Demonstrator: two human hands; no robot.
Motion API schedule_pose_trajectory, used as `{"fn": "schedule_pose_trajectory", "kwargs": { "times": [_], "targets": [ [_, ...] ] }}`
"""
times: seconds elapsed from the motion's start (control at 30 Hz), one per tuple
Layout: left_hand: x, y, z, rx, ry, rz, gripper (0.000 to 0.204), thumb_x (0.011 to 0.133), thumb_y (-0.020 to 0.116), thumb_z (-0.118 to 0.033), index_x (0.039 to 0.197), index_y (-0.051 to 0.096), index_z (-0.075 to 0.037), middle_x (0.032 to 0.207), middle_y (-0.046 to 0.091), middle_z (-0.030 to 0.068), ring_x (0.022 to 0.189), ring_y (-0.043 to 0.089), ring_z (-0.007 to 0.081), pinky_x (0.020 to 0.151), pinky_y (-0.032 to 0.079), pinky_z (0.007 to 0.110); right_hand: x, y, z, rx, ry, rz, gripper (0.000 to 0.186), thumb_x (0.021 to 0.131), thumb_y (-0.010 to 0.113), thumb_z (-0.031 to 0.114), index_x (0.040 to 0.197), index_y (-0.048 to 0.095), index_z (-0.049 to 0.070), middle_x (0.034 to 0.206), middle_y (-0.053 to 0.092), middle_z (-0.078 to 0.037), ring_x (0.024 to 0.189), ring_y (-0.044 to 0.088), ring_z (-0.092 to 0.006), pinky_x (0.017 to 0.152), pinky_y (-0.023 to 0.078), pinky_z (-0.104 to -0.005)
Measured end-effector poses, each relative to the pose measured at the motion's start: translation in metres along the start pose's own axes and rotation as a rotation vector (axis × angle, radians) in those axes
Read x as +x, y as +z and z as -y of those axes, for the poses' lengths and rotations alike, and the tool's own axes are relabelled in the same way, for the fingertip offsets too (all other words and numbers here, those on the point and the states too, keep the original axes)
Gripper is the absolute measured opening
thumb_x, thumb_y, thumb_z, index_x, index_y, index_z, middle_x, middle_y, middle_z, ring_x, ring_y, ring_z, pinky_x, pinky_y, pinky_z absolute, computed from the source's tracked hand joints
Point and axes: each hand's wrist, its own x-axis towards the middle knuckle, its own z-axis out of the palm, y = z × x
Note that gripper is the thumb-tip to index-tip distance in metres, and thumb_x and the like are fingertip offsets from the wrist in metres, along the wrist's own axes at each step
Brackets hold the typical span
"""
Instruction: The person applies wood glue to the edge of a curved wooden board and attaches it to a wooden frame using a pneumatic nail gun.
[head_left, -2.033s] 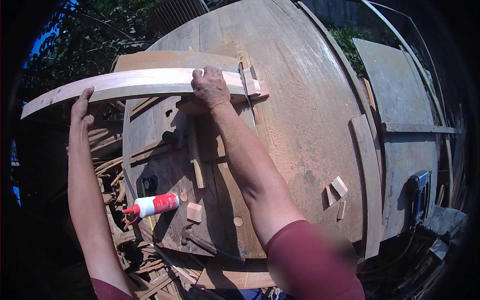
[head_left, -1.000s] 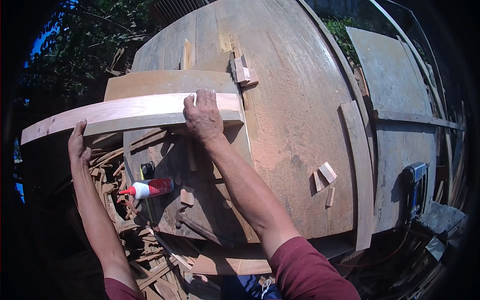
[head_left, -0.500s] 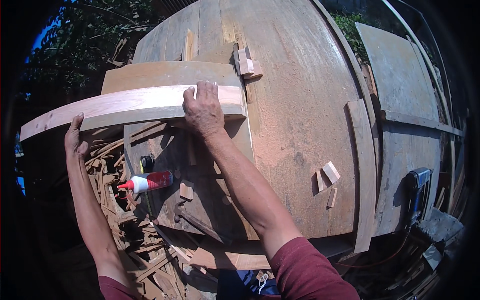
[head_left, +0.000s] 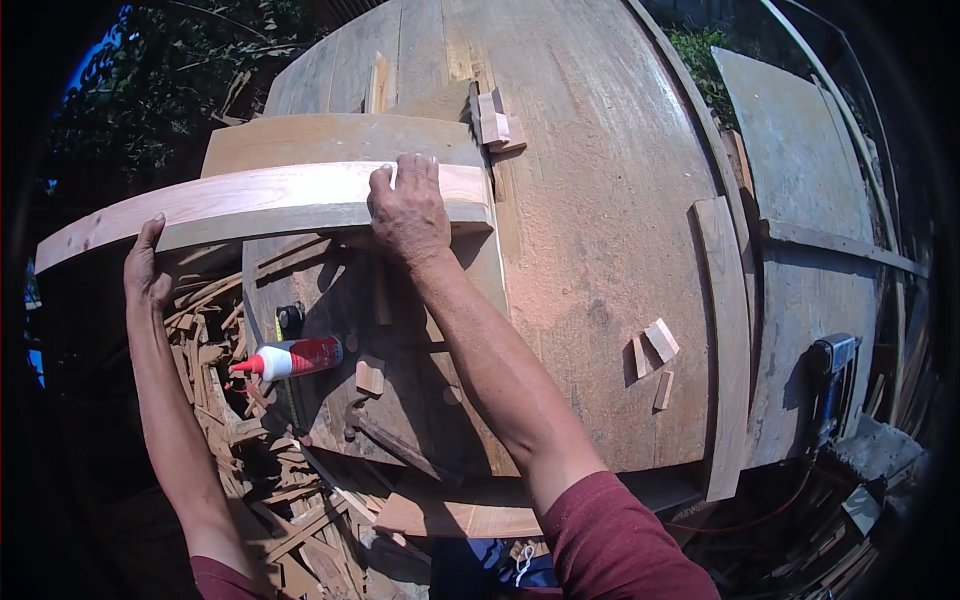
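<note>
A long, pale pinkish wooden plank lies crosswise in front of me, its left end reaching past the table's edge. My left hand is closed on its near edge toward that end, thumb up against the side and the other fingers hidden beneath. Near the plank's right end, my right hand rests over the top with its fingers bent across the far edge, gripping it. Just behind the plank is a wider flat board. Small stacked wood blocks sit beyond the plank's right end.
Sawdust covers the wooden table. Nearer me lie a red-and-white glue bottle, a tape measure, a small block and a hammer. Offcuts and a loose board lie right; a nail gun is farther right.
Both hands keep their hold on the plank. The plank and hands appear only very slightly higher and farther left in the picture, as the whole view shifts a little.
</note>
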Motion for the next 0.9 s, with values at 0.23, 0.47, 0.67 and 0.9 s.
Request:
{"fn": "schedule_pose_trajectory", "kwargs": {
  "times": [0.23, 0.47, 0.67, 0.9],
  "targets": [
    [0.015, -0.006, 0.005, 0.059, 0.08, -0.001, 0.036, 0.09, 0.076, -0.018, 0.118, 0.066, 0.004, 0.113, 0.069, 0.0127, 0.103, 0.066, 0.0252, 0.098, 0.055, 0.041, 0.008, 0.005, -0.002, -0.019, -0.022, 0.025, 0.033, 0.085, 0.06, 0.016, 0.11, 0.057, -0.005, 0.108, 0.056, -0.028, 0.109, 0.058, -0.0459, 0.107, 0.042, -0.0614],
    [0.02, 0.014, 0.004, 0.097, 0.129, -0.027, 0.032, 0.09, 0.077, -0.019, 0.114, 0.069, 0.001, 0.109, 0.07, 0.0094, 0.101, 0.066, 0.0205, 0.096, 0.055, 0.04, 0.018, 0.015, -0.008, -0.048, -0.046, -0.014, 0.024, 0.085, 0.066, 0.014, 0.103, 0.057, 0.002, 0.101, 0.055, -0.021, 0.098, 0.058, -0.0395, 0.098, 0.047, -0.0568],
    [0.04, 0.018, 0.005, 0.111, 0.103, -0.019, 0.031, 0.09, 0.077, -0.022, 0.112, 0.07, -0.001, 0.104, 0.071, 0.007, 0.095, 0.066, 0.0184, 0.089, 0.056, 0.036, 0.031, 0.022, -0.017, -0.079, -0.045, 0.003, 0.018, 0.087, 0.065, 0.015, 0.096, 0.054, 0.004, 0.099, 0.055, -0.019, 0.097, 0.058, -0.0387, 0.095, 0.047, -0.057],
    [0.049, 0.024, -0.001, 0.124, 0.142, -0.006, 0.033, 0.089, 0.078, -0.022, 0.11, 0.07, 0.001, 0.099, 0.072, 0.0083, 0.087, 0.068, 0.0178, 0.08, 0.057, 0.034, 0.039, 0.031, -0.023, -0.045, -0.064, 0.025, 0.025, 0.088, 0.06, 0.017, 0.105, 0.057, -0.001, 0.097, 0.055, -0.021, 0.098, 0.057, -0.0393, 0.099, 0.047, -0.0604]
  ]
}}
